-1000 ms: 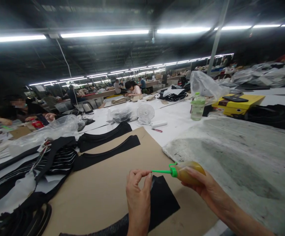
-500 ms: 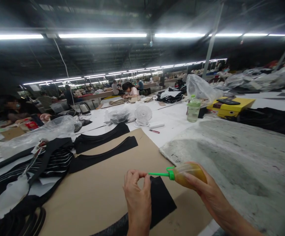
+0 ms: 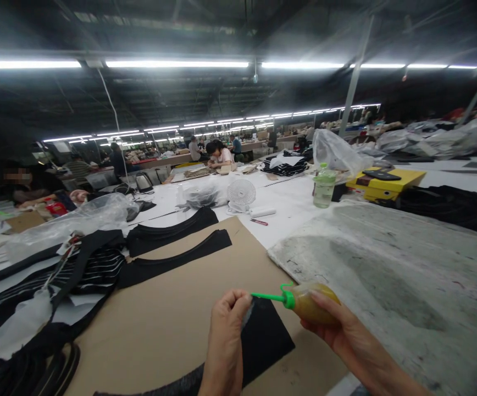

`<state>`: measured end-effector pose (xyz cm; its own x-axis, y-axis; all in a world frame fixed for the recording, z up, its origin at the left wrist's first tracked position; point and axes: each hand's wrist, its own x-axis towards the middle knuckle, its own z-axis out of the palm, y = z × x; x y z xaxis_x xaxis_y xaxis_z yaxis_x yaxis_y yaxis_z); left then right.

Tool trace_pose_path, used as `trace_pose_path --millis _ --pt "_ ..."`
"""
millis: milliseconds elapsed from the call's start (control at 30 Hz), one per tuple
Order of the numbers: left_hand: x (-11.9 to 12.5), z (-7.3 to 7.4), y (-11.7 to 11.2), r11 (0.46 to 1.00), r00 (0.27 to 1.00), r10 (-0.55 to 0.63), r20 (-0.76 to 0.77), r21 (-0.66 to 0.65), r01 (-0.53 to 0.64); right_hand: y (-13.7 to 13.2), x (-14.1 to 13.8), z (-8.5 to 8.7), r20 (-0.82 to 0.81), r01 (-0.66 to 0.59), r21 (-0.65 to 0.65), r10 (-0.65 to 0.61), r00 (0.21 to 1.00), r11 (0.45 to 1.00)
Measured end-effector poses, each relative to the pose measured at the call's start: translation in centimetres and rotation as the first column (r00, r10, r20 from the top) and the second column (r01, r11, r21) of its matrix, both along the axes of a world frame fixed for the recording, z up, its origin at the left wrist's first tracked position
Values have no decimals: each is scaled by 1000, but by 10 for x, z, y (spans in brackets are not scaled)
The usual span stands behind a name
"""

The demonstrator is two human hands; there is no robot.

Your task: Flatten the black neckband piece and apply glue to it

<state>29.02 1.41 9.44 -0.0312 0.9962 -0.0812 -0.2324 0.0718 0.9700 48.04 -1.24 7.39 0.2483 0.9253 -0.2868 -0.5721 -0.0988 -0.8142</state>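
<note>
My right hand (image 3: 337, 322) is wrapped round a squeeze bottle (image 3: 315, 303) of yellowish-brown liquid, held nearly level. Its thin green nozzle (image 3: 269, 297) points left. My left hand (image 3: 228, 335) is closed in a pinch at the nozzle's tip, which the fingertips hide. Below both hands lies a curved black fabric piece (image 3: 267, 338), partly covered by my left hand and wrist. Farther up the brown board (image 3: 151, 324) rest more curved black pieces (image 3: 181, 254), apart from the hands.
Striped black pieces (image 3: 94, 275) and clear plastic are heaped at left. A stained grey-white sheet (image 3: 395, 280) covers the table at right. Beyond stand a small white fan (image 3: 242, 192), a pink cutter (image 3: 259, 222), a green-lidded water bottle (image 3: 324, 190) and a yellow box (image 3: 387, 184). People sit farther back.
My left fingers have closed from a loose ring into a tighter pinch at the nozzle tip. My right hand and the bottle have dipped slightly. The black pieces lie as before.
</note>
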Motion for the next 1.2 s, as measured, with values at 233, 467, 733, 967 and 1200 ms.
trace_pose_path --millis 233,467,733,967,1200 --pt "-4 -3 -2 989 920 31 390 -148 29 1 0 -3 -46 -64 5 65 997 998" --pt "-5 11 0 942 801 187 568 -334 18 4 -6 5 4 -109 42 109 994 993" --pt "-34 11 10 974 826 167 538 -218 -55 4 5 4 -79 28 -34 -31 996 999" --pt "-12 16 1 991 995 -98 13 97 96 -10 4 16 -149 -26 -45 19 989 999" --pt "25 33 -11 909 982 -2 -191 409 82 -49 17 22 -109 50 6 -49 993 999"
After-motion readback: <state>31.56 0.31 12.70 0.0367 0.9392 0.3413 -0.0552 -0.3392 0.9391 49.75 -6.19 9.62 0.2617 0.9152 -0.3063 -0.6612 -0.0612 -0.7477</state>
